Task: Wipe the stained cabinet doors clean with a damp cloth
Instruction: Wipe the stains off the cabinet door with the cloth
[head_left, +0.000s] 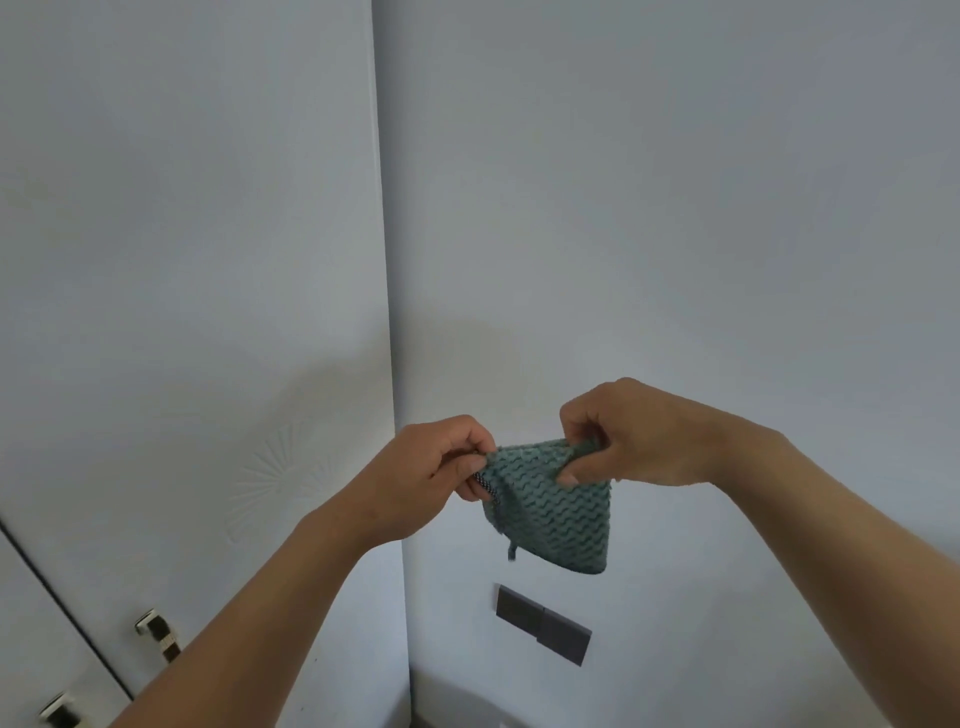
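Cloth (550, 509): teal, wavy-ribbed, hanging in the air at about five o'clock from the middle of the view, touching neither surface behind it.
Left hand (431, 478): thumb and curled fingers pinch the cloth's upper corner at its nine o'clock side.
Right hand (639, 436): fingers curled, thumb pressed on the front, pinching the upper edge at the cloth's two o'clock.
Cabinet door (182, 260): pale panel at nine o'clock of the cloth, with two metal handles (156, 634) down at eight o'clock.
Mark (280, 467): faint fan shape on the door near the left hand. I cannot tell whether it is a stain or a pattern in the panel.
Wall (675, 182): plain, at twelve to three o'clock, with a dark switch plate (543, 623) at six o'clock under the cloth.
Step in hand: most likely spreading or folding the cloth into a pad, ahead of wiping.
Doing it well: fold to a flat pad that fills one palm, ribbed face out, with the loose thread at six o'clock tucked in.
Next move: carry the pad toward nine o'clock onto the door, press with flat fingers and wipe in overlapping strokes.
Risk: the switch plate sits just below, so keep the damp cloth off it.
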